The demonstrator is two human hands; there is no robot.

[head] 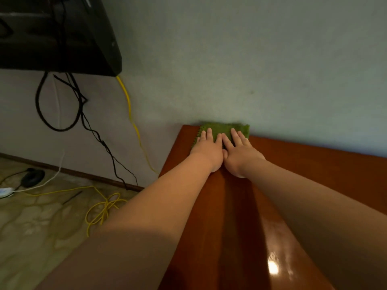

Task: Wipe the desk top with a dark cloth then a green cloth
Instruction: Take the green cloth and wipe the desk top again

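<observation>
Head view, looking down along two bare forearms to the far left corner of a glossy reddish-brown worktop. Lying there, right up against the foot of the pale wall: the green cloth, a small pad of fabric with a zigzag edge showing on its left side. Pressing down on it side by side: the left hand and the right hand, palms down, inner edges touching. Fingers of the left hand straight and close together, tips on the cloth's left half. Fingers of the right hand straight too, slightly spread, covering the right half. Both simply flat on the fabric; thumbs tucked between the two hands and hard to make out. Heels of both palms over bare wood just nearer than the cloth. Bright patch of reflected light on the near part of the worktop, between the forearms.

Off the left edge and lower down: patterned floor, with a yellow cable tangled on it and running up the wall to a dark boxy object at top left. Black cables hanging from the same object in loops. White cable crossing the floor beside a round dark thing, too blurred to name.
</observation>
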